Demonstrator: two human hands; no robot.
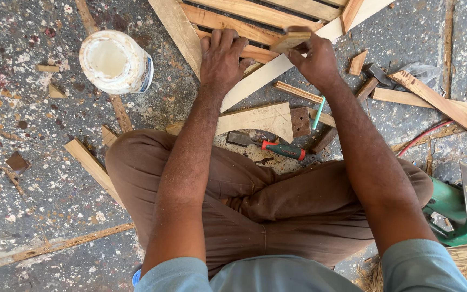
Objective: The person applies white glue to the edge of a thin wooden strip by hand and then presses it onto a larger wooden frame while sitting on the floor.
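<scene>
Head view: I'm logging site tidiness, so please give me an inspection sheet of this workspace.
Surface: speckled concrete floor, stained, with sawdust.
Job's things: slatted wooden frame; small wooden block set on it; pale plank lying across it.
Clutter: white plastic tub, offcuts, curved wooden piece, red-handled tool, green pencil, green power tool.
Hands: left hand pressed flat on the frame; right hand gripping the block.
Cables: red cable on the floor at right.
Surroundings: person sits cross-legged in brown trousers; nothing else seen.
</scene>
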